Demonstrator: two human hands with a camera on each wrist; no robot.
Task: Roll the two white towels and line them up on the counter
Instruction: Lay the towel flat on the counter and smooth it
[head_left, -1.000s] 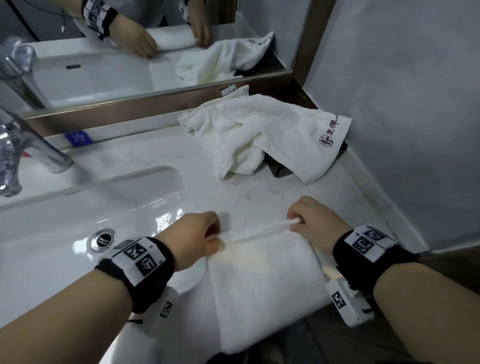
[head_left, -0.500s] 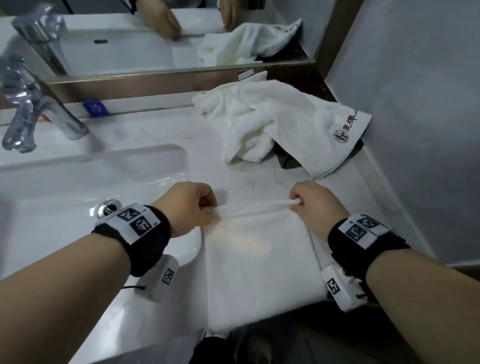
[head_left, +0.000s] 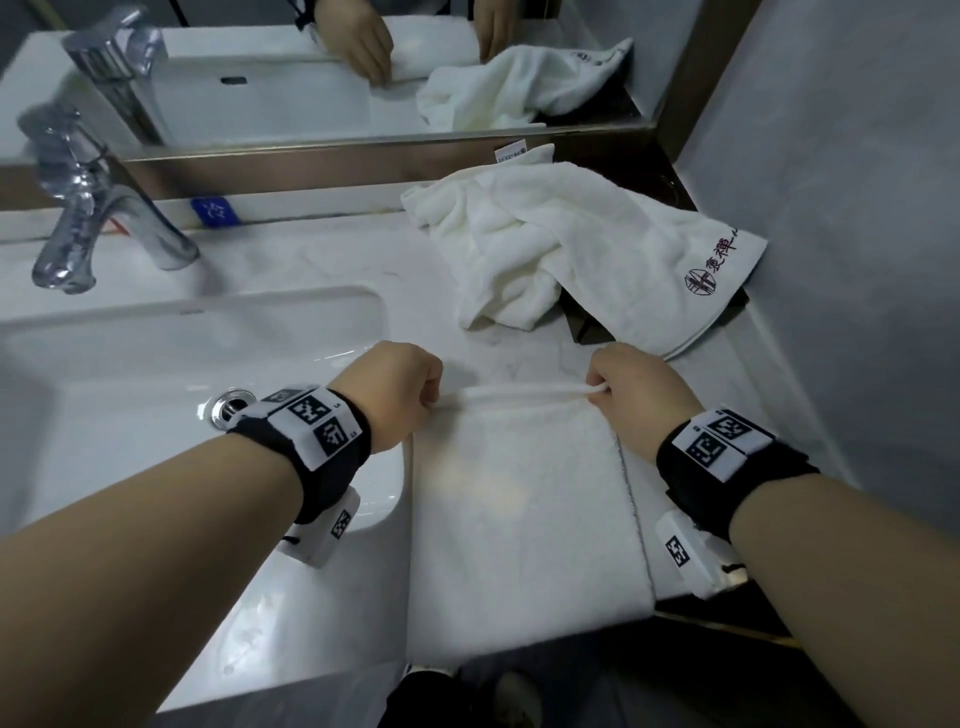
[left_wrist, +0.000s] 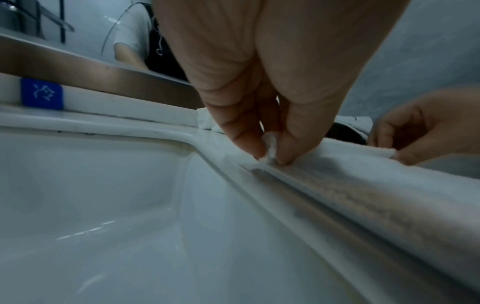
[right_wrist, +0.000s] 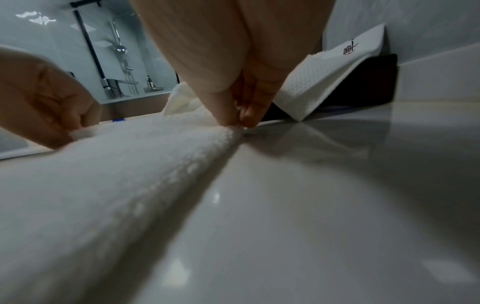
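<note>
A folded white towel (head_left: 524, 514) lies flat on the marble counter (head_left: 332, 260), its near end hanging over the front edge. My left hand (head_left: 434, 402) pinches the far left corner of the towel (left_wrist: 270, 148) between thumb and fingers. My right hand (head_left: 597, 392) pinches the far right corner (right_wrist: 233, 125). The far edge between the hands is lifted into a thin fold. A second white towel (head_left: 561, 249) with a dark red logo lies crumpled at the back right, partly over a dark object.
A white sink basin (head_left: 182, 374) with a chrome drain (head_left: 231, 408) lies left of the towel. A chrome tap (head_left: 98, 218) stands at the back left. A mirror (head_left: 311, 67) runs along the back. A grey wall (head_left: 831, 260) closes the right side.
The camera view has shifted down and closer. Both hands keep their pinch on the far corners, with the towel pulled a little further onto the counter.
</note>
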